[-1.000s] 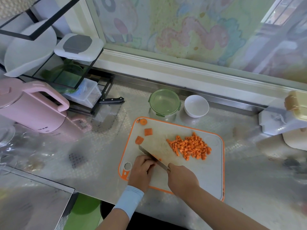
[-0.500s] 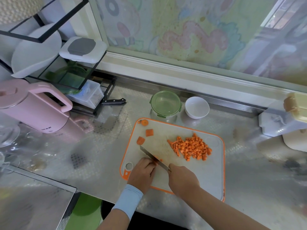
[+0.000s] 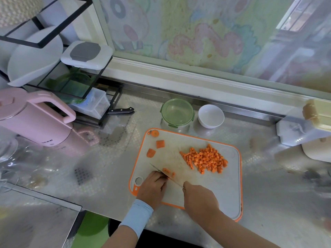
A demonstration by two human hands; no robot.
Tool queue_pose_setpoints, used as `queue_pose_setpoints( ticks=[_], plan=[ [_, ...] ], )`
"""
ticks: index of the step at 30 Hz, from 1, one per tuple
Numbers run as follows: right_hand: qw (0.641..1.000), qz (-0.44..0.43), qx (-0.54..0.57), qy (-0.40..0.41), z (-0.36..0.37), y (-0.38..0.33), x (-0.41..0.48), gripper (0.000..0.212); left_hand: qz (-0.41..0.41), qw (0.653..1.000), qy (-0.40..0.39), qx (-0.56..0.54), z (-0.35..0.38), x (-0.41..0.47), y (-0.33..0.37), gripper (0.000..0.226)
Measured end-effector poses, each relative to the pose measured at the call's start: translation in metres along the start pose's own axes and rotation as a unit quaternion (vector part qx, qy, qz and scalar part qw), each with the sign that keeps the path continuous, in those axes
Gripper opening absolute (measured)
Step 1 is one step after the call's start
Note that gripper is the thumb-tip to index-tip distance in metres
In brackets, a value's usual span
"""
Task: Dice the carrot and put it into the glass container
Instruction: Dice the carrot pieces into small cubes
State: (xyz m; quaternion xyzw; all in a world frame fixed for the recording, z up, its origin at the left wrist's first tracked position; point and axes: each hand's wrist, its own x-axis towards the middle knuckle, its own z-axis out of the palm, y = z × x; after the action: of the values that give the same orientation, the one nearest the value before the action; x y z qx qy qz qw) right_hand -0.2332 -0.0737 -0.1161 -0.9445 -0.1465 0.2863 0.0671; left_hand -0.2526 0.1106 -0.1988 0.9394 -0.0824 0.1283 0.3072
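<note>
An orange-rimmed cutting board (image 3: 211,190) lies on the steel counter. A heap of diced carrot (image 3: 206,159) sits on its right half. Two larger carrot chunks (image 3: 155,148) and a round end slice (image 3: 155,133) lie near its left edge. My right hand (image 3: 198,199) grips the handle of a knife (image 3: 165,176), whose blade slants up to the left. My left hand (image 3: 152,187) has curled fingers pressing a small carrot piece against the blade; fresh cut bits (image 3: 168,171) lie just beyond it. The glass container (image 3: 177,111) with green lid rim stands behind the board.
A white bowl (image 3: 211,116) stands right of the container. A pink kettle (image 3: 34,117) and a black rack with boxes (image 3: 75,83) fill the left side, with a black-handled knife (image 3: 121,110) under the rack. White and cream containers (image 3: 308,129) sit at the far right.
The knife has come down through the piece under my left hand, and small cut bits now lie beyond the blade. Both hands stay in nearly the same place.
</note>
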Motion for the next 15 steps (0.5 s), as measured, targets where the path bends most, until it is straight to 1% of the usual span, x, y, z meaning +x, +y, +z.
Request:
queue_pose_setpoints(
  ticks=[8,12,15],
  plan=[
    [0.999,0.009,0.009,-0.04,-0.003,-0.009,0.018,0.01,-0.018,1.0,-0.001,-0.016,0.001,-0.003,-0.001,0.022],
    [0.999,0.01,0.016,-0.038,-0.005,-0.008,0.021,0.012,-0.013,0.999,-0.011,-0.032,0.005,-0.006,-0.006,0.017],
    [0.999,0.006,0.018,-0.028,-0.005,-0.007,0.022,0.015,-0.025,0.999,-0.007,-0.04,0.004,-0.005,-0.008,0.017]
  ],
)
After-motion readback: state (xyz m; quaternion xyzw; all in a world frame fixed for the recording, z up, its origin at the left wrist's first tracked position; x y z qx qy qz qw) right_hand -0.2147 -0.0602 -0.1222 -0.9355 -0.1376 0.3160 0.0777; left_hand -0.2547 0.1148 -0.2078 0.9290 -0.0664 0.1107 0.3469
